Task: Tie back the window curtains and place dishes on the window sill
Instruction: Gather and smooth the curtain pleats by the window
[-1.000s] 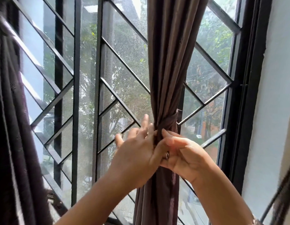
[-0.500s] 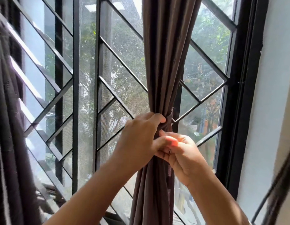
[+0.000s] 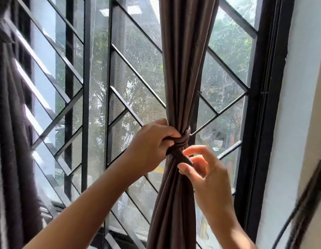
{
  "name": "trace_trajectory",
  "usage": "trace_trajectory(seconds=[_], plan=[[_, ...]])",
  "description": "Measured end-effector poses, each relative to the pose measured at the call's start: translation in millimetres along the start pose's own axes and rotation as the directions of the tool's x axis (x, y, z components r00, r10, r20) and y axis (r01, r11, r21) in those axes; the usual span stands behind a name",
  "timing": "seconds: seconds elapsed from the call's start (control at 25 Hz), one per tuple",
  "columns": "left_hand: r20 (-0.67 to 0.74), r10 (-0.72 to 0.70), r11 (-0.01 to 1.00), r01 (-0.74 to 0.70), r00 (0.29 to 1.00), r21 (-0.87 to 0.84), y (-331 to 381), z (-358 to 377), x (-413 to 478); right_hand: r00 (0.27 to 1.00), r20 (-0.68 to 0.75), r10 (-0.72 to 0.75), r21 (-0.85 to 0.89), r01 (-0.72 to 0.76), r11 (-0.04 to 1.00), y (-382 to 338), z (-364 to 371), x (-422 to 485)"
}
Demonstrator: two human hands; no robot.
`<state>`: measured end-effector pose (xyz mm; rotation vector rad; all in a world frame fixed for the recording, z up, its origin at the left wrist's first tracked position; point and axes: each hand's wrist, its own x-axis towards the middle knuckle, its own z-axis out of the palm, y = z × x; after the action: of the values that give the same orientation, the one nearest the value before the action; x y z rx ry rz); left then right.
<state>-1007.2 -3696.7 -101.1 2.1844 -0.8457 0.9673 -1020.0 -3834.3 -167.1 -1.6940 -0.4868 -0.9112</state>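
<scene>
A brown curtain (image 3: 183, 69) hangs gathered into a narrow bunch in front of the window. A matching tie-back band (image 3: 182, 140) is wrapped around its waist. My left hand (image 3: 150, 146) grips the band on the curtain's left side, fingers closed on it. A loose end of the band (image 3: 185, 158) sticks out down to the right. My right hand (image 3: 201, 169) is just beside that end, fingers apart and blurred, thumb near its tip. No dishes or window sill are in view.
A black metal window grille (image 3: 109, 87) with diagonal bars stands right behind the curtain. A second dark curtain (image 3: 10, 141) hangs at the far left. The black window frame (image 3: 271, 105) and a white wall (image 3: 300, 123) lie to the right.
My left hand has closed on the band at the curtain's left. My right hand has opened and drawn back from the knot, and a loose band end now sticks out.
</scene>
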Motion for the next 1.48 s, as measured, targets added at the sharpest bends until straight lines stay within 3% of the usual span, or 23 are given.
trace_trajectory(seconds=[0.08,0.16,0.32,0.44,0.6,0.72,0.88,1.04,1.2,1.32,1.48], plan=[[-0.018,-0.002,1.0,0.002,1.0,0.022,2.5,1.2,-1.4,0.977,-0.061,-0.202,-0.294,0.176,0.939,-4.0,-3.9,-3.9],[-0.033,0.015,0.999,-0.014,0.999,0.05,5.1,0.7,-3.7,0.878,-0.044,-0.477,-0.49,0.397,0.776,-11.6,-10.3,0.3],[-0.088,0.041,0.998,-0.036,0.995,0.059,6.4,-1.0,-6.5,0.721,0.036,-0.692,-0.51,0.609,0.608,-26.4,-16.5,29.5],[-0.111,0.05,0.997,-0.043,0.993,0.06,4.8,-1.2,-10.1,0.682,0.031,-0.731,-0.503,0.642,0.578,-29.4,-8.1,51.8],[-0.127,-0.016,0.997,0.006,0.992,-0.074,3.2,-2.5,-15.9,0.667,0.009,-0.745,-0.445,0.67,0.594,-23.7,6.0,68.3],[-0.218,-0.061,0.997,0.05,0.974,-0.055,1.4,-3.2,-15.9,0.664,-0.049,-0.746,-0.377,0.679,0.629,-19.4,14.1,70.4],[-0.219,-0.108,0.993,0.093,0.97,-0.078,1.6,-3.8,-14.8,0.558,-0.049,-0.828,-0.433,0.736,0.521,-9.3,16.0,72.7],[-0.186,-0.125,0.992,0.116,0.975,-0.057,1.8,-8.9,-12.0,0.477,0.108,-0.872,-0.471,0.797,0.378,4.9,12.1,67.5],[-0.112,-0.154,0.988,0.151,0.982,-0.031,2.8,-15.4,-6.5,0.45,0.248,-0.858,-0.588,0.774,0.236,2.3,10.4,70.0],[-0.127,-0.155,0.988,0.152,0.98,-0.033,2.9,-16.8,-6.8,0.451,0.216,-0.866,-0.655,0.724,0.214,0.4,13.8,68.9],[-0.227,-0.215,0.972,0.186,0.95,-0.142,3.2,-7.6,-11.9,0.477,0.159,-0.864,-0.667,0.697,0.262,-3.3,14.3,67.4]])
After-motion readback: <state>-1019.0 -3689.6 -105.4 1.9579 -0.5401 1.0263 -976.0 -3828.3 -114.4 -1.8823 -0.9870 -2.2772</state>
